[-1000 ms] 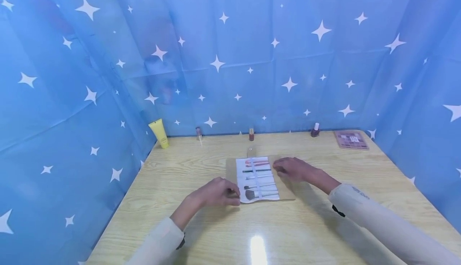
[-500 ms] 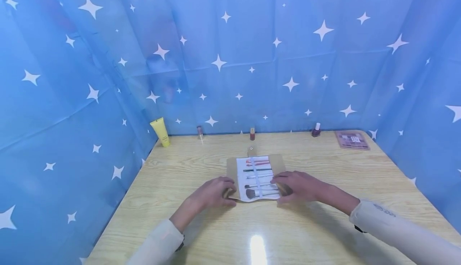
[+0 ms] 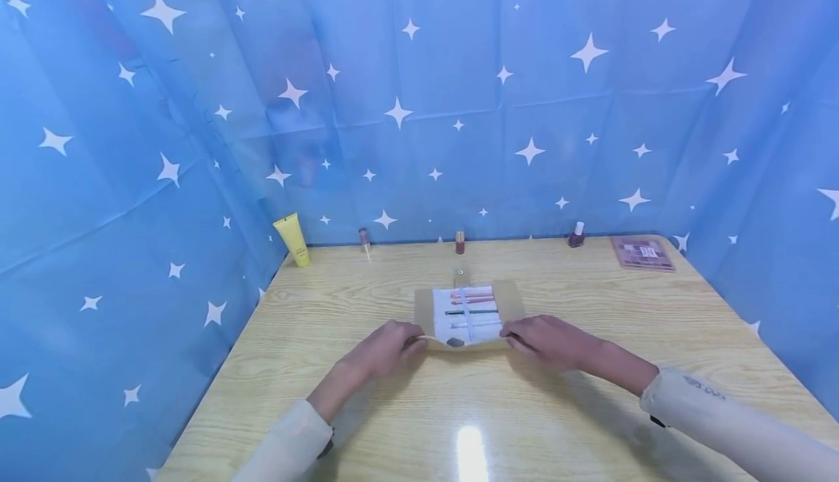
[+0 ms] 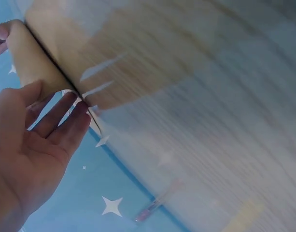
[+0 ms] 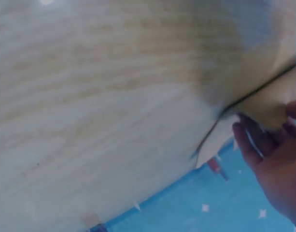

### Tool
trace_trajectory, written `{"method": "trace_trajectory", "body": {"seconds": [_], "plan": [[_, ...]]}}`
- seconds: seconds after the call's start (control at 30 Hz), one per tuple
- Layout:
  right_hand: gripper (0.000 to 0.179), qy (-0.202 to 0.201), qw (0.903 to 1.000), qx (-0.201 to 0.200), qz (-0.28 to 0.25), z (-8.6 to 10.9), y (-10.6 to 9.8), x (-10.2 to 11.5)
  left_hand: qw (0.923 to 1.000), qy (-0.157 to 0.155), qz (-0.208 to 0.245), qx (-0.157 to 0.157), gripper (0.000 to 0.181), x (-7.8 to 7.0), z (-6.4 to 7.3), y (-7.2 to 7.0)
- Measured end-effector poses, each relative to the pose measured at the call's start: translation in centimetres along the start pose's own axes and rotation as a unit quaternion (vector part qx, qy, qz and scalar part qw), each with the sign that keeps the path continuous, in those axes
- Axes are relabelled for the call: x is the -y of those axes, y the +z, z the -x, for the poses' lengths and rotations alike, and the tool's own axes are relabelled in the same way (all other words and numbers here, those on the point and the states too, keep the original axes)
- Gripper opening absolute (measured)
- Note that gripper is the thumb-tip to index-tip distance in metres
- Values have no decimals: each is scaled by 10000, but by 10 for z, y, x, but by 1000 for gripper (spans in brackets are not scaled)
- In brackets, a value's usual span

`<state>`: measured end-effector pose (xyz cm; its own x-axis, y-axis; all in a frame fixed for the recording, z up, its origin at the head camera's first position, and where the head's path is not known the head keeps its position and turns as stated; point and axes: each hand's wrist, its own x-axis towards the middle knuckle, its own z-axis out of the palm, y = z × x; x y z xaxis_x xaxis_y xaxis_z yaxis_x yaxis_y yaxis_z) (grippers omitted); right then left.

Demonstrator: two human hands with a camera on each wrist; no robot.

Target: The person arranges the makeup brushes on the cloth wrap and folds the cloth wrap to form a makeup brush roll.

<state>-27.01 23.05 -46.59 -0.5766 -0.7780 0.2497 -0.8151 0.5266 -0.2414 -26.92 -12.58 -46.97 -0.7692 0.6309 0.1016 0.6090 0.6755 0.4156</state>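
Observation:
A tan brush roll (image 3: 508, 300) lies unfolded mid-table, its white inner panel (image 3: 442, 303) facing up. Several makeup brushes (image 3: 481, 312) lie across it under a pale strap (image 3: 467, 314). My left hand (image 3: 388, 349) pinches the near left corner, and my right hand (image 3: 549, 339) pinches the near right one. Between them the near edge is lifted and curled over, hiding all but the dark head of the nearest large brush (image 3: 455, 342). In the left wrist view the thumb of my left hand (image 4: 32, 150) presses the raised tan flap (image 4: 36, 63). A snap tab (image 3: 461, 275) sticks out at the far side.
Along the table's back edge stand a yellow tube (image 3: 292, 240), a slim lip gloss tube (image 3: 364, 239), a small dark red bottle (image 3: 459, 242) and a nail polish bottle (image 3: 577, 234). A palette (image 3: 643, 253) lies at the back right. Blue star-patterned curtain (image 3: 419, 140) surrounds the table.
My right hand has come from the roll's right side to its near right corner. Both hands have taken hold of the near edge and lifted it over the nearest brushes.

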Motion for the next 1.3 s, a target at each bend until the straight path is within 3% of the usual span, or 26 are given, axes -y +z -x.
{"method": "trace_trajectory", "body": {"seconds": [0.17,0.33,0.5,0.63,0.77,0.93,1.0,1.1,1.2,1.3], "plan": [[20,427,9958,80,-806,-11,-8,-9,9965,-368,739,-152,30,0,-4,-4],[21,474,9904,223,-1279,-17,-6,-22,9950,-610,729,-295,34,3,-14,-2],[17,336,9897,61,-1389,-19,2,-34,9940,-829,631,-342,33,7,-24,1],[16,417,9906,7,-1299,-18,7,-39,9935,-956,557,-271,33,10,-30,3],[13,548,9947,-31,-864,-19,9,-38,9938,-1066,262,-182,35,14,-34,7],[6,313,9979,-542,-135,-18,12,-35,9924,-1203,-122,-238,29,13,-34,11],[8,18,9960,-886,88,-18,14,-34,9924,-1142,-293,-360,21,11,-34,12],[16,-374,9915,-1216,287,-19,16,-33,9934,-683,-696,-602,16,9,-34,13],[22,-380,9933,-1026,377,-19,17,-33,9917,61,-1043,-752,15,8,-36,14],[22,-231,9958,-711,532,-15,17,-33,9888,660,-1156,-668,10,9,-36,16]]}}
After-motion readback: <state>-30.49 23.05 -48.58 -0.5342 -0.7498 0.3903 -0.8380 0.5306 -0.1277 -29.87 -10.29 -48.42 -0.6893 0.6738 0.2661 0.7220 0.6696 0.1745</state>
